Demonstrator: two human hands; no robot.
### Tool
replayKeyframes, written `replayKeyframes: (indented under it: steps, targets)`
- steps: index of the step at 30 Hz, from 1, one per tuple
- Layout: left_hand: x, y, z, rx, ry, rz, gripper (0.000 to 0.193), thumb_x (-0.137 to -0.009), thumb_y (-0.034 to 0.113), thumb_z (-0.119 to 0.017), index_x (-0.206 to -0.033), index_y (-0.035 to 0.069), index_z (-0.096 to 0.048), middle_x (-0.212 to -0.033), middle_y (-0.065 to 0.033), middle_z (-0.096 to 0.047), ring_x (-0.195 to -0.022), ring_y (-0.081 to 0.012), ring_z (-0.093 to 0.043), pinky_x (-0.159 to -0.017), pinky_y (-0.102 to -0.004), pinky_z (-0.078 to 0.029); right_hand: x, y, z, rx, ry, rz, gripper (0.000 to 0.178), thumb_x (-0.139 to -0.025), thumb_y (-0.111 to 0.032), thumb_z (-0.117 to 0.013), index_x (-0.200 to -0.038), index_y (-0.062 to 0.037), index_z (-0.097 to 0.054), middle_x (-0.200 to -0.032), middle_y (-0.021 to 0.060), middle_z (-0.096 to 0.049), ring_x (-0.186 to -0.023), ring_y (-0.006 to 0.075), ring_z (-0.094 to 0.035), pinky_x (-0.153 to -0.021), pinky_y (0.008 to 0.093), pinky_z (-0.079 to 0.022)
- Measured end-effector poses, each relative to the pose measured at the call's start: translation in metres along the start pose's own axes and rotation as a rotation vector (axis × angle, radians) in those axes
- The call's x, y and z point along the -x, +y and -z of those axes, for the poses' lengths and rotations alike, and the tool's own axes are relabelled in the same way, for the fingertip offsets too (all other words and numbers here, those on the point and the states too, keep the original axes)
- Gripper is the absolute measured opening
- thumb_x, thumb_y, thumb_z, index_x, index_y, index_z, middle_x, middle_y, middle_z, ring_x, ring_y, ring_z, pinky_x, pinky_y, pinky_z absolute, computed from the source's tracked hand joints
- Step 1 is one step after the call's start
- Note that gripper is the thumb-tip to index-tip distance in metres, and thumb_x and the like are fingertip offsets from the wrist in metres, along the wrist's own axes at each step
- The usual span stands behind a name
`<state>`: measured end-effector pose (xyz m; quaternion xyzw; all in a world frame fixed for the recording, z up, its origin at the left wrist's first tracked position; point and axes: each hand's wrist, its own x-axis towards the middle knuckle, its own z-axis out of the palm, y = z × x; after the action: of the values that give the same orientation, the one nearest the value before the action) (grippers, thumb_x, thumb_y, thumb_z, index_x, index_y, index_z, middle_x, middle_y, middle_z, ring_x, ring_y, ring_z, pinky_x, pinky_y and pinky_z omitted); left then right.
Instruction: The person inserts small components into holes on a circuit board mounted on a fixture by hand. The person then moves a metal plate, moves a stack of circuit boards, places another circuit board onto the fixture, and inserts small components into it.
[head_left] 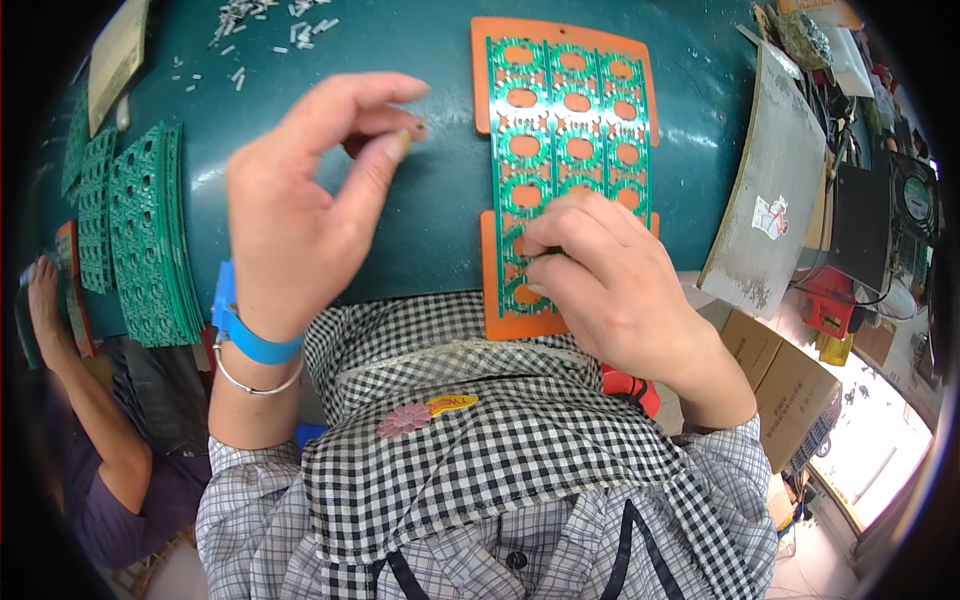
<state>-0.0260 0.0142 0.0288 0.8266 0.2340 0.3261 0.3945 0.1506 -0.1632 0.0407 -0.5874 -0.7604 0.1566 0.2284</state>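
A green panel of circuit boards (549, 180) with rows of oval openings lies on an orange tray (517, 327) in front of me. Over its lower part is my right hand (615, 275), thumb and fingers drawn together near the openings; whatever the fingertips hold is hidden. My left hand (310, 200) hovers left of the panel, apart from it. Its thumb meets a curled finger in a pinch while the index finger reaches out above. Something small and dark shows at those fingertips, too small to name.
Small silvery cylindrical parts (300, 35) lie scattered at the far left. Stacked green circuit panels (155, 235) stand at the left, near another person's arm (85, 390). A worn grey board (765, 170) leans at the right, above a cardboard box (780, 385).
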Motion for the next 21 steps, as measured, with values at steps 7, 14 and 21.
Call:
replayKeyframes:
  steps: [7, 14, 21]
  targets:
    - [0.003, 0.022, -0.013, 0.146, -0.099, 0.055, 0.039, -0.086, -0.007, -0.068, -0.123, 0.000, -0.059, -0.095, -0.0100, -0.074, -0.095, -0.0146, -0.069, -0.086, -0.0271, -0.051, -0.030, 0.009, 0.018, -0.149, 0.318, -0.087, 0.027, -0.067, -0.001, -0.078, -0.090, -0.0029, -0.064, -0.098, 0.0094, -0.060, -0.090, 0.0275, -0.060, -0.076, 0.0374, -0.050]
    - [0.004, 0.030, -0.021, 0.144, -0.118, -0.068, 0.043, -0.083, -0.008, -0.071, -0.124, -0.001, -0.059, -0.097, -0.0110, -0.073, -0.093, -0.0198, -0.072, -0.083, -0.0291, -0.054, -0.049, 0.020, 0.022, -0.241, 0.333, -0.065, 0.015, -0.074, 0.004, -0.073, -0.082, -0.0009, -0.061, -0.099, 0.0102, -0.062, -0.089, 0.0229, -0.062, -0.078, 0.0326, -0.051]
    - [-0.042, -0.057, 0.039, -0.529, 0.030, -0.007, 0.022, -0.077, 0.007, -0.075, -0.098, 0.005, -0.069, -0.094, -0.0127, -0.068, -0.088, -0.0308, -0.064, -0.076, -0.0391, -0.053, -0.047, 0.067, 0.056, -0.300, 0.210, -0.273, 0.007, -0.077, 0.001, -0.068, -0.079, 0.0000, -0.061, -0.098, 0.0066, -0.061, -0.080, 0.0136, -0.058, -0.068, 0.0265, -0.047]
